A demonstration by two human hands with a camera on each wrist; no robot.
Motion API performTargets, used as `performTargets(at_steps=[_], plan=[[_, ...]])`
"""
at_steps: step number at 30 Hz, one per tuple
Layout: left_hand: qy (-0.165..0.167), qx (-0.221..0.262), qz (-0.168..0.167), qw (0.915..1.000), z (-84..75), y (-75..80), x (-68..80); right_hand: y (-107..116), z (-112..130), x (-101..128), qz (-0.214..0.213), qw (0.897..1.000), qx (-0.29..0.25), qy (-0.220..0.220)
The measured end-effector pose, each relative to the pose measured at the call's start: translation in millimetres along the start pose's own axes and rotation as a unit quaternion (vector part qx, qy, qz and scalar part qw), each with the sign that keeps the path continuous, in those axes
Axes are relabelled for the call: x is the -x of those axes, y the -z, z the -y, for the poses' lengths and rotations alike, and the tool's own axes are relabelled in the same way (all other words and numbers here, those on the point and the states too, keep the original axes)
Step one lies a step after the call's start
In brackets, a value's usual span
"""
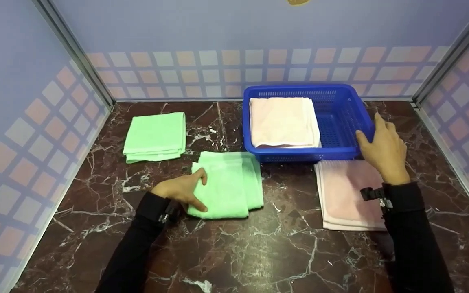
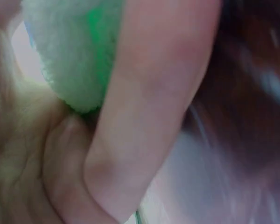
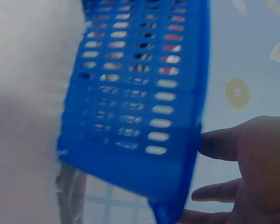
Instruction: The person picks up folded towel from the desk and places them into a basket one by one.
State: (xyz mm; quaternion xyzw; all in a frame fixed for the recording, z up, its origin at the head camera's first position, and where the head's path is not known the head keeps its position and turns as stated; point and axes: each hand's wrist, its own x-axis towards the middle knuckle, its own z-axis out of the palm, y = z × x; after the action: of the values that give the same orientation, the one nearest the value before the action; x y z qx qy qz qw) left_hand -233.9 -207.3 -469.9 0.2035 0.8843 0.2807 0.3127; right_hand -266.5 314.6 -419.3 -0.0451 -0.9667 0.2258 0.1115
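My left hand (image 1: 179, 189) grips the left edge of a folded green towel (image 1: 224, 191), fingers over the edge. In the left wrist view the fuzzy towel (image 2: 74, 51) shows between finger and palm. Another green layer (image 1: 255, 179) sticks out beneath it on the right and at the back. My right hand (image 1: 385, 148) is at the right rim of a blue plastic basket (image 1: 299, 154), fingers spread and thumb near the rim. The right wrist view has the thumb tip right at the basket rim (image 3: 198, 107). Folded pale pink towels (image 1: 283, 122) lie in the basket's left half.
A folded green towel stack (image 1: 155, 136) lies at the back left. Below the right hand, a folded pink towel (image 1: 348, 195) sits in front of the basket, partly under the forearm. Tiled-pattern panels (image 1: 177, 73) enclose the dark marble table (image 1: 267, 252) on three sides.
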Motion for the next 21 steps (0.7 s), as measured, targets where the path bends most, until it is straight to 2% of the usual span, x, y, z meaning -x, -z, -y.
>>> performTargets(at_steps=[6,8,10,13,16,18,21], plan=[[-0.009,-0.008,-0.008,0.9999,-19.2,-16.9,-13.1,2,33,16,-0.093,0.993,-0.044,0.066],[-0.015,-0.015,-0.014,0.9997,-24.8,-22.8,-16.1,-2,44,21,-0.107,0.987,-0.063,0.104],[-0.02,-0.021,-0.019,0.9994,-30.4,-28.5,-18.2,-7,54,27,-0.104,0.981,-0.076,0.144],[-0.034,-0.033,-0.02,0.9987,-38.9,-35.8,-20.8,-16,70,39,-0.047,0.976,-0.078,0.197],[-0.049,-0.042,-0.016,0.9978,-47.0,-42.4,-23.1,-26,85,54,0.068,0.971,-0.056,0.224],[-0.059,-0.044,-0.013,0.9972,-51.6,-45.9,-24.3,-37,92,63,0.138,0.959,-0.039,0.244],[-0.069,-0.046,-0.009,0.9965,-56.6,-49.1,-26.2,-58,97,71,0.195,0.944,-0.012,0.267]])
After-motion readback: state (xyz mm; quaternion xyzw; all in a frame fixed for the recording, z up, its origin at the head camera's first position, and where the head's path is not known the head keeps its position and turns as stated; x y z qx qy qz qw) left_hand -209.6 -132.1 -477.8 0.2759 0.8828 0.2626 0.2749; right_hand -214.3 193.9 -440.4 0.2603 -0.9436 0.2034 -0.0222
